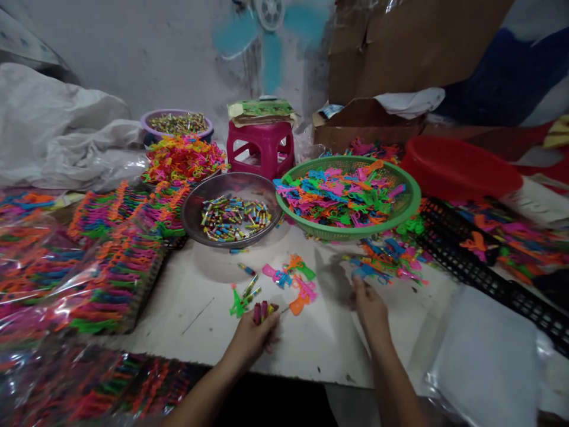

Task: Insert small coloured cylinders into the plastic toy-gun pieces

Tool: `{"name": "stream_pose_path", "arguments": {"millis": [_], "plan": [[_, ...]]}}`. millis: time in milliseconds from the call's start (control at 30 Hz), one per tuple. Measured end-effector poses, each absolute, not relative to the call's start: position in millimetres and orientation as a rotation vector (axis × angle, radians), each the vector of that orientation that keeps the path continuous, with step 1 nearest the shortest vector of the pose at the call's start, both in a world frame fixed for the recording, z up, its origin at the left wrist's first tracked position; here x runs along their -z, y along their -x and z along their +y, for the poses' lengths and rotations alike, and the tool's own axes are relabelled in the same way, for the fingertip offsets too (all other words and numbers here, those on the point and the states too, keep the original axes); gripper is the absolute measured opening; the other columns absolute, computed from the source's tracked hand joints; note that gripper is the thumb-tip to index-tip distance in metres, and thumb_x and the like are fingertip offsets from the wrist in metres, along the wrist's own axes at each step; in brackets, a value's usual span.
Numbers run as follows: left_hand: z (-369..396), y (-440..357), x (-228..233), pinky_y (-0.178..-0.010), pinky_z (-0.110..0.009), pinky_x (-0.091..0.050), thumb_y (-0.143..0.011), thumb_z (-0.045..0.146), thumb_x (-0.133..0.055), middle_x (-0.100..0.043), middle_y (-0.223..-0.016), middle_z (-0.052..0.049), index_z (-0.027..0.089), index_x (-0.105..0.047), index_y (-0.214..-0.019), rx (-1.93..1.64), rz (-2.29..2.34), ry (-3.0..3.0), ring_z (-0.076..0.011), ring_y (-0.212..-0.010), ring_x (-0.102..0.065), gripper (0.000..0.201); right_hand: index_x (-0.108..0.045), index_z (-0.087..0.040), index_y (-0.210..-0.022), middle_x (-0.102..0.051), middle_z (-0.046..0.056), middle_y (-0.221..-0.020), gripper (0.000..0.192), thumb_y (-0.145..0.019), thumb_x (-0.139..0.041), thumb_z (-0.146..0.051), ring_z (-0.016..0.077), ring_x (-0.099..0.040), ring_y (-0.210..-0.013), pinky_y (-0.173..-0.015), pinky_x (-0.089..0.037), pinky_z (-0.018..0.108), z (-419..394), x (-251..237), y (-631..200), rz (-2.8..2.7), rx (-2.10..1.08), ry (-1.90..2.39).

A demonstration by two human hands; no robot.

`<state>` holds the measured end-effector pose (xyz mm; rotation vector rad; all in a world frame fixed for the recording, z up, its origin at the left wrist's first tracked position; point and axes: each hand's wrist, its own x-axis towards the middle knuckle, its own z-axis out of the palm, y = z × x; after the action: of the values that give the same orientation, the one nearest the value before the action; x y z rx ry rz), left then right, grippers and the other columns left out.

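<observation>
My left hand (254,333) is closed around several small printed tubes (264,309), their dark red ends sticking up past the thumb. My right hand (370,305) pinches what looks like a blue plastic toy gun (364,271), partly blurred, at the edge of a small pile of coloured toy guns (400,261). Between the hands lie a few bright toy guns: an orange one (299,302) and a green one (306,270) among them. Beyond my left hand are loose tubes (250,286) and a small green plastic piece (237,302).
A grey bowl (189,222) holds tubes; a green basket (413,198) holds toy guns. Bagged toys (111,279) fill the left side. Clear plastic bags (489,356) and a black rack (471,258) lie right. Behind are a pink stool (261,142), red basin (462,169) and fan (271,15).
</observation>
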<state>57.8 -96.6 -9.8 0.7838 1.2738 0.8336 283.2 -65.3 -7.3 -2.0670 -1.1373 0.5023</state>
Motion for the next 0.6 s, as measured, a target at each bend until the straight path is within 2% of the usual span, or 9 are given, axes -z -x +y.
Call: {"name": "stream_pose_path", "arguments": {"millis": [100, 200, 300, 367, 433, 500, 600], "plan": [[-96.8, -58.8, 20.0, -0.030, -0.017, -0.034, -0.063, 0.045, -0.061, -0.054, -0.059, 0.002, 0.014, -0.048, -0.094, -0.815, 1.269, -0.776, -0.0096, -0.040, -0.051, 0.046, -0.064, -0.017, -0.082, -0.064, 0.010, -0.079, 0.039, -0.074, -0.042, -0.048, 0.0215, -0.057, -0.077, -0.068, -0.041, 0.029, -58.2, 17.6, -268.6, -1.460, -0.502, 2.060], [-98.0, -60.4, 26.5, -0.037, -0.018, -0.039, -0.062, 0.046, -0.062, -0.055, -0.061, 0.002, 0.016, -0.046, -0.081, -0.871, 1.252, -0.779, -0.0110, -0.047, -0.054, 0.038, -0.062, -0.016, -0.080, -0.061, 0.011, -0.085, 0.030, -0.065, -0.056, -0.042, 0.0229, -0.054, -0.085, -0.078, -0.039, 0.032, -59.6, 25.8, -233.8, -1.640, -0.448, 1.912], [-97.7, -59.5, 28.4, -0.044, -0.020, -0.042, -0.061, 0.047, -0.064, -0.047, -0.056, 0.006, 0.016, -0.050, -0.077, -0.929, 1.236, -0.810, -0.0087, -0.047, -0.049, 0.037, -0.053, -0.018, -0.064, -0.056, 0.004, -0.066, 0.023, -0.056, -0.065, -0.036, 0.0191, -0.052, -0.066, -0.064, -0.041, 0.031, -65.4, 26.6, -214.9, -1.495, -0.687, 1.853], [-96.9, -60.1, 26.9, -0.044, -0.020, -0.040, -0.062, 0.047, -0.063, -0.047, -0.057, 0.006, 0.016, -0.052, -0.082, -0.915, 1.210, -0.821, -0.0078, -0.047, -0.046, 0.038, -0.044, -0.020, -0.058, -0.048, -0.003, -0.051, 0.027, -0.058, -0.064, -0.039, 0.0136, -0.046, -0.050, -0.048, -0.037, 0.026, -71.4, 21.9, -212.8, -1.315, -1.038, 1.711], [-96.4, -63.1, 22.9, -0.041, -0.018, -0.034, -0.062, 0.047, -0.063, -0.048, -0.058, 0.004, 0.015, -0.054, -0.081, -0.877, 1.159, -0.836, -0.0071, -0.047, -0.044, 0.038, -0.041, -0.020, -0.058, -0.042, -0.007, -0.045, 0.031, -0.063, -0.062, -0.042, 0.0096, -0.039, -0.041, -0.041, -0.031, 0.022, -79.0, 13.8, -213.9, -1.148, -1.349, 1.484], [-96.8, -67.4, 16.0, -0.039, -0.016, -0.028, -0.062, 0.047, -0.064, -0.048, -0.056, 0.004, 0.015, -0.054, -0.077, -0.871, 1.092, -0.809, -0.0053, -0.044, -0.042, 0.037, -0.047, -0.018, -0.067, -0.048, -0.005, -0.051, 0.031, -0.065, -0.061, -0.045, 0.0086, -0.042, -0.042, -0.042, -0.033, 0.021, -86.7, 4.5, -215.0, -1.011, -1.538, 1.259], [-98.9, -71.8, 1.6, -0.035, -0.015, -0.017, -0.062, 0.046, -0.064, -0.042, -0.048, 0.008, 0.016, -0.050, -0.075, -0.833, 1.002, -0.678, -0.0011, -0.035, -0.029, 0.036, -0.055, -0.017, -0.091, -0.058, 0.002, -0.075, 0.039, -0.065, -0.062, -0.046, 0.0111, -0.051, -0.057, -0.053, -0.041, 0.024, -95.7, -6.0, -213.8, -0.927, -1.647, 1.081]]}}
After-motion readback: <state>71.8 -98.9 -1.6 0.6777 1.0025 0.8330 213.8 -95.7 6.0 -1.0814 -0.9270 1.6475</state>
